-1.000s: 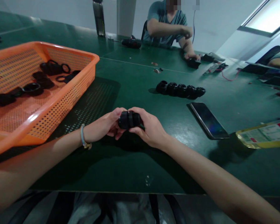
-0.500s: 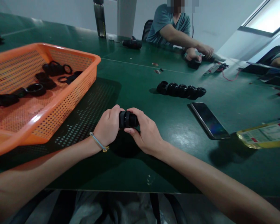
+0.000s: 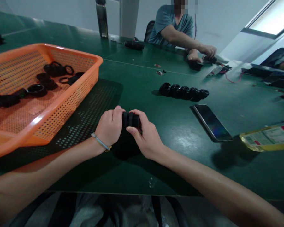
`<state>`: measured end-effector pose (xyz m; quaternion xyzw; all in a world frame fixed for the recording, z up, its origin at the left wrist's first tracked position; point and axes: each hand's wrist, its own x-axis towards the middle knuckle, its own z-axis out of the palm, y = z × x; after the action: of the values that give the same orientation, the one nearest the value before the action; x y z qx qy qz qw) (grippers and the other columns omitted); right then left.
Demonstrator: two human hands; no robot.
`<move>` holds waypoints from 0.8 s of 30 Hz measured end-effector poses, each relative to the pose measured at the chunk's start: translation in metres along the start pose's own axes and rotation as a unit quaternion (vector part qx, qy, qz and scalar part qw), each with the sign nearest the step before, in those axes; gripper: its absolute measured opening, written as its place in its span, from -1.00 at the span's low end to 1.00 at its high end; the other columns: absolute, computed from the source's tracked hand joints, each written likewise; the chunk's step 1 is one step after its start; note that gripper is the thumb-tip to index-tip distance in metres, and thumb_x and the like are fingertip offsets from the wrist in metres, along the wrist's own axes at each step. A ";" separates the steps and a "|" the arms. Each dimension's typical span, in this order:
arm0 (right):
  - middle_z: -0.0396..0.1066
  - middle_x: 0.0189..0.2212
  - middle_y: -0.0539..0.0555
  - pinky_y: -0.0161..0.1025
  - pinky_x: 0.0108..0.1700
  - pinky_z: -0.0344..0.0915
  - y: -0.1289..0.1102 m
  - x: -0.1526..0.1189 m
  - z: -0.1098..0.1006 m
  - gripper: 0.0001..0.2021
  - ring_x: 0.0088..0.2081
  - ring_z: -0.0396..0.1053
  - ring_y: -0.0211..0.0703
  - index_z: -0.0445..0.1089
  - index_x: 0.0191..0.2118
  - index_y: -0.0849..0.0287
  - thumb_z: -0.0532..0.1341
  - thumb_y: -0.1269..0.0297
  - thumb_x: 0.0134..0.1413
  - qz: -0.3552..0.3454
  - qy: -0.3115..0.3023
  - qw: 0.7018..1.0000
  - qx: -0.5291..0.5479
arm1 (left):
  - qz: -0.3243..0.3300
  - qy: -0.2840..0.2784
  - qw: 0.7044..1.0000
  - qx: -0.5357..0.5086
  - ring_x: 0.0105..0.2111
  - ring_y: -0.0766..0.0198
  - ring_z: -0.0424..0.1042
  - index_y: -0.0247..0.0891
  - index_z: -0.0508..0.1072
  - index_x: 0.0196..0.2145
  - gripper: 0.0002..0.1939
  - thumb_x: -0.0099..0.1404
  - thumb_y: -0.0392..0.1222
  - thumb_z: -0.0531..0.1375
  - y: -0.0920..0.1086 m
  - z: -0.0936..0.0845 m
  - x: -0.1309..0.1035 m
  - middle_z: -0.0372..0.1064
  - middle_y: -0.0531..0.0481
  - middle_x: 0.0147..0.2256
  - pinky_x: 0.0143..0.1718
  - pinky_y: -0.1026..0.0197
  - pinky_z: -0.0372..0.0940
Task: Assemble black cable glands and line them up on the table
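My left hand [image 3: 109, 124], with a light blue band at the wrist, is closed around the left end of a black ribbed plastic fitting [image 3: 130, 119]. My right hand [image 3: 148, 134] pinches its right end between thumb and fingers. The fitting is held sideways, a little above the green table [image 3: 180, 170], and both its ends are partly hidden by my hands. To the left, an orange basket [image 3: 68, 107] holds several black rings and fittings [image 3: 36, 90]. A row of several black fittings [image 3: 184, 91] lies on the table beyond my right hand.
A phone [image 3: 212, 123] lies to the right, with a bottle of yellow liquid [image 3: 267, 137] beside it. At the far side are a dark tall bottle [image 3: 102, 20] and a black power tool [image 3: 134, 44]. Across the table, a co-worker [image 3: 172, 26] handles dark parts.
My hands have turned slightly around the fitting, and the right thumb has shifted over its near side. The fitting stays between both hands. The basket and the row of fittings have not moved.
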<state>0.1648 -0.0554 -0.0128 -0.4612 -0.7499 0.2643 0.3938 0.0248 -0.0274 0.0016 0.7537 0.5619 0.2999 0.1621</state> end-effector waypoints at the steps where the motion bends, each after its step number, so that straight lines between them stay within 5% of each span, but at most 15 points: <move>1: 0.37 -0.31 0.12 -0.17 -0.36 0.29 0.000 0.000 0.000 -0.70 -0.41 0.33 -0.14 0.12 -0.06 0.20 0.03 0.15 0.15 0.014 0.000 1.000 0.008 | -0.011 0.002 1.000 -0.006 -0.38 0.16 0.42 -0.28 0.42 -0.42 -0.58 0.33 -0.22 -0.19 0.001 0.001 0.001 0.45 -0.11 -0.44 -0.29 0.17 0.28; 5: 0.36 -0.36 0.08 -0.21 -0.39 0.26 -0.001 0.000 0.000 -0.71 -0.41 0.34 -0.15 0.15 -0.09 0.18 0.02 0.11 0.16 0.052 0.002 0.998 0.037 | -0.013 0.023 0.999 -0.029 -0.46 0.18 0.40 -0.29 0.42 -0.46 -0.52 0.31 -0.18 -0.24 0.001 0.004 0.001 0.42 -0.11 -0.51 -0.36 0.17 0.24; 10: 0.35 -0.33 0.07 -0.20 -0.38 0.28 0.005 0.004 -0.003 -0.68 -0.43 0.33 -0.17 0.11 -0.05 0.17 0.03 0.10 0.16 0.013 -0.016 0.999 0.030 | 0.010 0.039 0.998 -0.052 -0.44 0.20 0.38 -0.27 0.40 -0.46 -0.54 0.28 -0.13 -0.24 0.001 0.004 0.002 0.40 -0.07 -0.49 -0.35 0.19 0.22; 15: 0.37 -0.17 0.13 -0.14 -0.25 0.34 0.017 0.011 -0.013 -0.64 -0.28 0.38 -0.10 0.11 -0.01 0.12 0.02 0.01 0.18 -0.079 -0.041 0.996 -0.028 | -0.041 -0.016 0.982 -0.182 -0.56 0.29 0.26 -0.23 0.24 -0.58 -0.63 0.25 -0.05 -0.16 0.003 0.003 0.007 0.21 0.03 -0.60 -0.56 0.27 0.15; 20: 0.40 -0.20 0.16 -0.08 -0.16 0.34 0.025 0.015 -0.021 -0.60 -0.20 0.36 -0.05 0.14 0.04 0.14 -0.01 -0.01 0.21 -0.202 -0.055 0.972 -0.109 | -0.123 -0.161 0.930 -0.307 -0.77 0.37 0.11 -0.21 0.17 -0.69 -0.42 0.30 0.16 -0.24 -0.003 0.006 0.009 0.05 0.08 -0.80 -0.74 0.32 0.03; 24: 0.40 -0.23 0.19 -0.06 -0.19 0.34 0.022 0.014 -0.021 -0.57 -0.24 0.34 -0.03 0.16 0.04 0.21 0.02 0.00 0.19 -0.237 -0.045 0.955 -0.173 | -0.159 -0.117 0.934 -0.297 -0.75 0.38 0.14 -0.23 0.18 -0.68 -0.48 0.30 0.11 -0.17 -0.002 0.006 0.007 0.07 0.10 -0.76 -0.76 0.36 0.07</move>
<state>0.1893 -0.0325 -0.0138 -0.3191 -0.8886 0.0504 0.3257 0.0285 -0.0197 -0.0023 0.6018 0.5368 0.3329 0.4887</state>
